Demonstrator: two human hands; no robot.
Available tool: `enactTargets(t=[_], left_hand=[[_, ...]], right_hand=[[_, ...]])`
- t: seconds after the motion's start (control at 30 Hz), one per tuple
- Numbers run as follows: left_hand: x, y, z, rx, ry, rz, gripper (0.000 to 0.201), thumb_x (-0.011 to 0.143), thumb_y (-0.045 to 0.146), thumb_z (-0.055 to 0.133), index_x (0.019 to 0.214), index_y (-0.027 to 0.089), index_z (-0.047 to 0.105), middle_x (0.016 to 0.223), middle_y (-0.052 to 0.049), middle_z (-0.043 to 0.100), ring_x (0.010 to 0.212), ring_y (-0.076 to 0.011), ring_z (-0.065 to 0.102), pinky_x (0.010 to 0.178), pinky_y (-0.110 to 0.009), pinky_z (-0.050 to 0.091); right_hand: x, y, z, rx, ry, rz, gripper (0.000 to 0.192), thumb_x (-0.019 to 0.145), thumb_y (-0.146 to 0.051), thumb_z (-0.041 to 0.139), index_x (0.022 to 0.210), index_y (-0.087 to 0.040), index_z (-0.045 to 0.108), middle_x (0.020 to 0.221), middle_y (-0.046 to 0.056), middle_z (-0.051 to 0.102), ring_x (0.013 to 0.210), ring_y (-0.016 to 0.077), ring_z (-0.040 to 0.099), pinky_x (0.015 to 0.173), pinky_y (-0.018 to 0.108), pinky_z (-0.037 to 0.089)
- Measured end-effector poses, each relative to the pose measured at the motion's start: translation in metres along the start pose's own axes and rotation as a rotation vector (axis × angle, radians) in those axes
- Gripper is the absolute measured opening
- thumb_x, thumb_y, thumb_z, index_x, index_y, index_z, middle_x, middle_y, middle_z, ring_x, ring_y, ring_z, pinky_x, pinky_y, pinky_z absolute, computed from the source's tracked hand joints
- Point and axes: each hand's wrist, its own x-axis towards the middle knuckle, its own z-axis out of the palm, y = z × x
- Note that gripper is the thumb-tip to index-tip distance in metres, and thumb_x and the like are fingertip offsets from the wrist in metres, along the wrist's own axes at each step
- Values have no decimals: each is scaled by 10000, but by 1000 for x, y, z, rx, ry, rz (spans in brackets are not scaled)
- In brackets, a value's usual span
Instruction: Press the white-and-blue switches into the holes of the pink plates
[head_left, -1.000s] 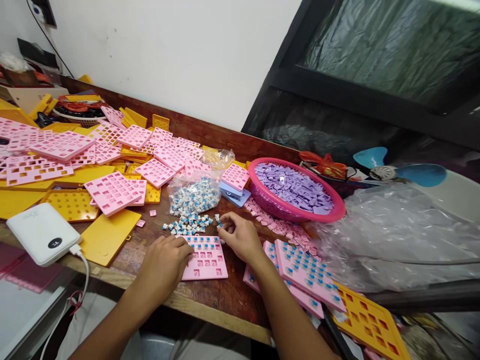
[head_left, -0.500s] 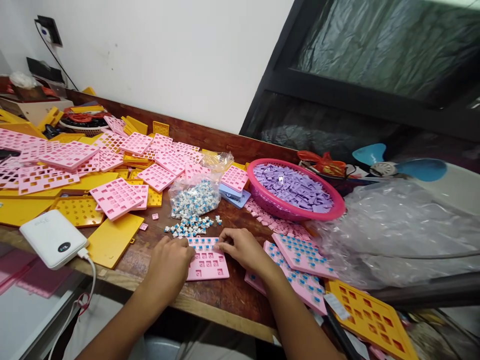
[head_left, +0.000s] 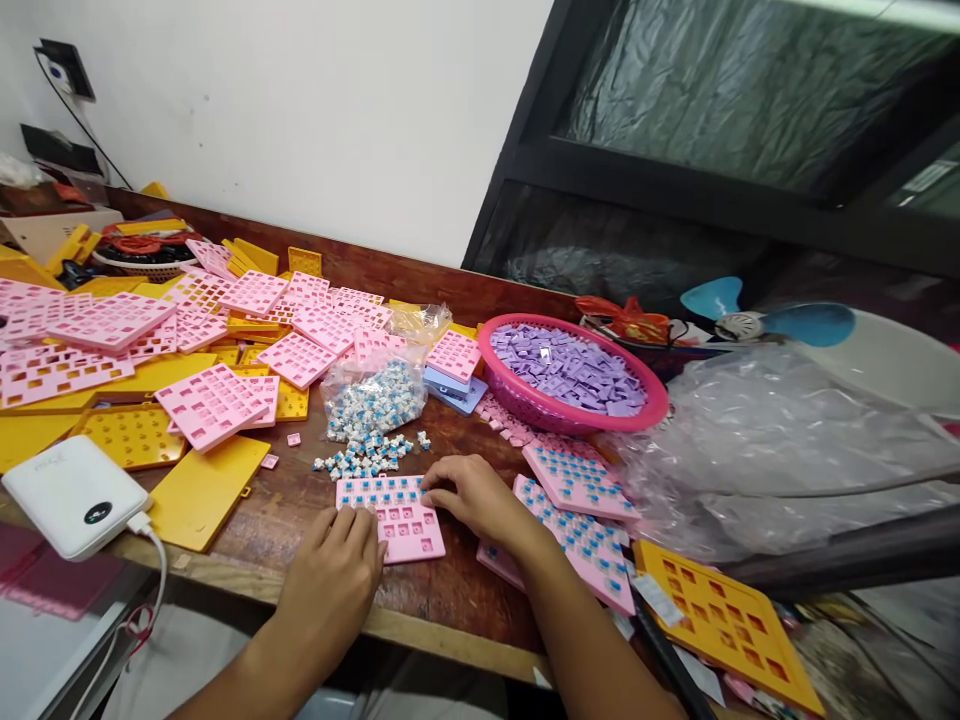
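A pink grid plate [head_left: 397, 517] lies flat on the wooden table [head_left: 442, 600] in front of me, its top rows filled with blue-topped switches. My left hand [head_left: 335, 575] rests on the plate's lower left edge, fingers bent, holding it down. My right hand [head_left: 469, 497] presses its fingertips on the plate's upper right corner. Whether those fingers pinch a switch is hidden. Loose blue and white switches [head_left: 365, 457] lie just beyond the plate, below a clear bag of switches [head_left: 373, 396].
Filled pink plates [head_left: 577, 505] are stacked at my right, beside a yellow grid plate [head_left: 724, 622]. A pink basket [head_left: 646, 415] holds purple keycaps. Empty pink and yellow plates [head_left: 150, 350] cover the left. A white power bank [head_left: 71, 495] sits at the front left; crumpled clear plastic [head_left: 780, 450] lies right.
My right hand came back from the loose switches onto the plate's upper right corner. My left hand slid lower on the plate. The view shifted slightly.
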Motion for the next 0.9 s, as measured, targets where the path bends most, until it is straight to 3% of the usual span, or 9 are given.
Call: enactTargets(t=[0.27, 0.4, 0.5, 0.6, 0.73, 0.9], left_hand=[[8, 0, -8, -29, -33, -16, 236, 980, 142, 482, 925, 148, 712, 918, -108, 652, 857, -252, 564, 774, -418, 414], [13, -6, -19, -98, -30, -63, 272, 1013, 237, 474, 919, 154, 716, 901, -100, 674, 881, -260, 588, 813, -427, 424], [18, -12, -22, -161, 20, -135, 274, 1016, 329, 502, 1137, 180, 698, 1101, -111, 693, 1014, -285, 595, 888, -450, 439], [21, -12, -17, -215, 61, -93, 393, 990, 412, 567, 1332, 225, 612, 1356, -110, 623, 1191, -295, 553, 1010, -467, 427], [21, -7, -6, -236, 51, -44, 419, 980, 463, 577, 1338, 249, 621, 1389, -95, 626, 1250, -299, 544, 1072, -490, 413], [22, 2, 5, -122, 52, 0, 376, 1023, 343, 501, 1347, 197, 624, 1380, -120, 640, 1259, -327, 564, 1057, -517, 413]], right_hand=[[3, 9, 5, 56, 26, -5, 67, 793, -158, 761, 817, -209, 796, 859, 18, 779, 805, 184, 700, 761, 263, 475], [6, 16, 8, 103, 33, -1, 39, 748, -162, 795, 783, -180, 791, 828, 25, 768, 771, 179, 690, 726, 256, 476], [7, 17, 10, 102, 38, -1, 35, 742, -167, 798, 773, -178, 788, 824, 25, 772, 769, 180, 692, 729, 260, 478], [5, 17, 9, 108, 31, -10, 36, 746, -178, 792, 781, -183, 789, 813, 20, 775, 772, 185, 698, 729, 263, 481], [2, 16, -3, 153, 12, -64, 74, 780, -218, 760, 836, -185, 793, 846, 25, 778, 777, 193, 700, 715, 265, 489], [-1, 15, -18, -34, 225, 13, 182, 805, -119, 656, 924, -187, 775, 965, 54, 772, 920, 215, 685, 841, 300, 477]])
